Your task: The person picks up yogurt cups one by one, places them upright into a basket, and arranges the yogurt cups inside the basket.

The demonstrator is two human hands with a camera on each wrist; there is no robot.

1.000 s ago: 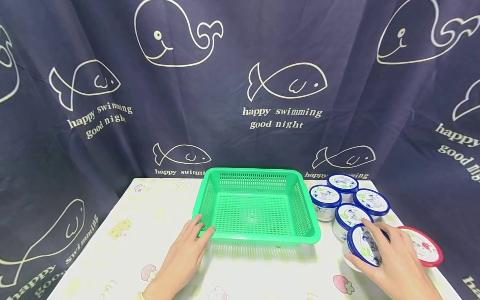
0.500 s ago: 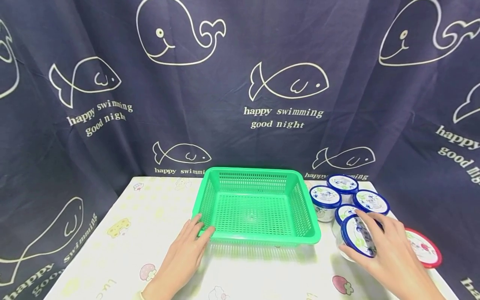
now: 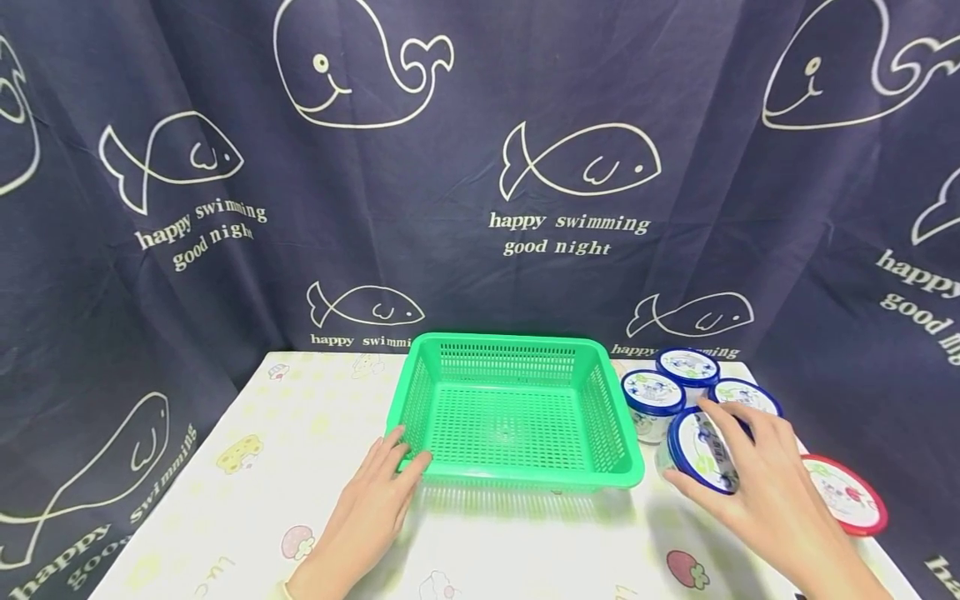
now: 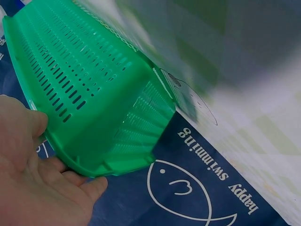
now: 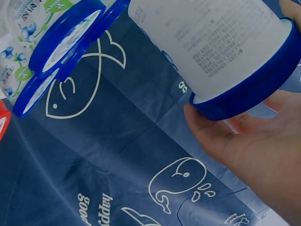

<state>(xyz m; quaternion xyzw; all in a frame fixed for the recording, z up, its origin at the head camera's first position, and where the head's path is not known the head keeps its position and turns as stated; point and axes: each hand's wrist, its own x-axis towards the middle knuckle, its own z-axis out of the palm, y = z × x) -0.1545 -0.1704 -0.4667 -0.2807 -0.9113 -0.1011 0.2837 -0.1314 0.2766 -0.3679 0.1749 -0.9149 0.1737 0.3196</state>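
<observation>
My right hand (image 3: 772, 483) grips a white tub (image 5: 214, 52) by its blue lid (image 3: 703, 450), thumb on the near edge and fingers on the far side. The tub is tilted to the left, and small print covers its side in the right wrist view. At the near left corner of a green plastic basket (image 3: 517, 479), my left hand (image 3: 371, 508) holds the rim between thumb and fingers. Nothing lies inside the basket.
Several blue-lidded tubs (image 3: 652, 392) with blueberry pictures stand upright right of the basket. A red-lidded tub (image 3: 846, 496) stands near the table's right edge. A dark blue curtain (image 3: 465, 208) hangs behind the patterned tablecloth (image 3: 262, 500).
My right hand has lifted the nearest blue-lidded tub and moved it up and left in the head view, tilting it. My left hand has stayed at the basket corner.
</observation>
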